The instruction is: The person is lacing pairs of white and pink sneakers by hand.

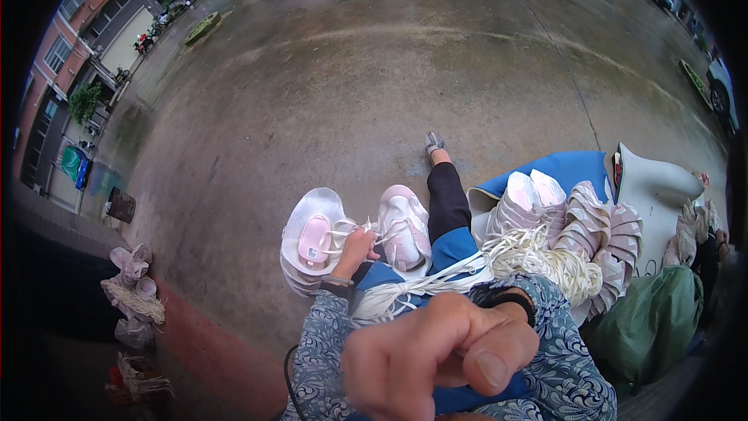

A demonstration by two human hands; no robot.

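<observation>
My left hand (358, 250) is closed at the white shoelaces (336, 240) between two pale pink-and-white sneaker uppers. One is a sneaker upper (403, 238) with its toe pointing away from me and its mesh front facing up. Left of it lies a stack of uppers (312, 253), the top one showing a pink insole-like lining. Raised close to the camera, my right hand (444, 351) has its fingers curled in and the thumb folded over. What it grips, if anything, is hidden. A bundle of loose white laces (421, 287) lies across my lap on blue cloth.
At right, several stacked uppers (588, 222) and a heap of white laces (545, 261) rest by a blue sheet (557, 171) and a pale chair-like shape (654, 183). A green sack (647, 323) stands near. More uppers (132, 288) hang at left. Wet concrete (374, 86) stretches ahead.
</observation>
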